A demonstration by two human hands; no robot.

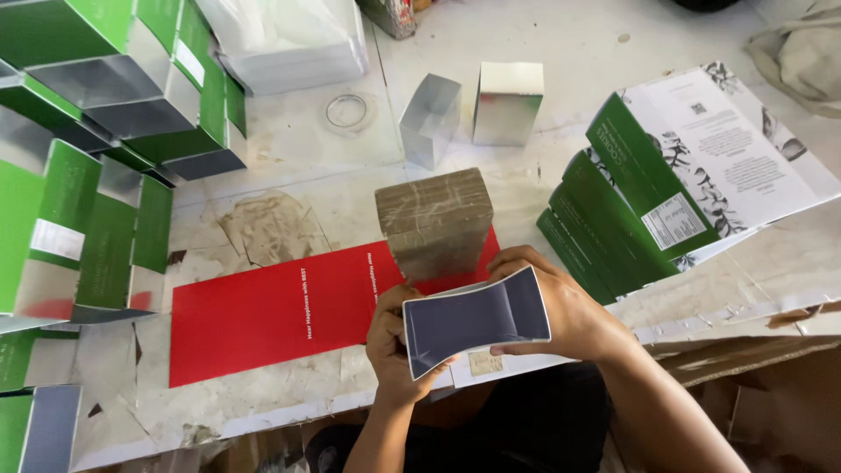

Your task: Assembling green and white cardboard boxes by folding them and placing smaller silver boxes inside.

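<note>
Both my hands hold a flat, silvery-grey box blank [477,317] with white edges, bowed slightly between them, just above the table's near edge. My left hand [394,350] grips its left end and my right hand [561,311] its right end. Right behind the blank stands a brown block wrapped in tape [434,221], resting on a long red card sheet [280,311] that lies flat on the table.
Folded green and silver boxes [96,131] pile up at the left. A stack of flat green and white box blanks [674,184] leans at the right. Two silver boxes [469,109], a clear ring [348,109] and a plastic-wrapped bundle [289,39] lie farther back.
</note>
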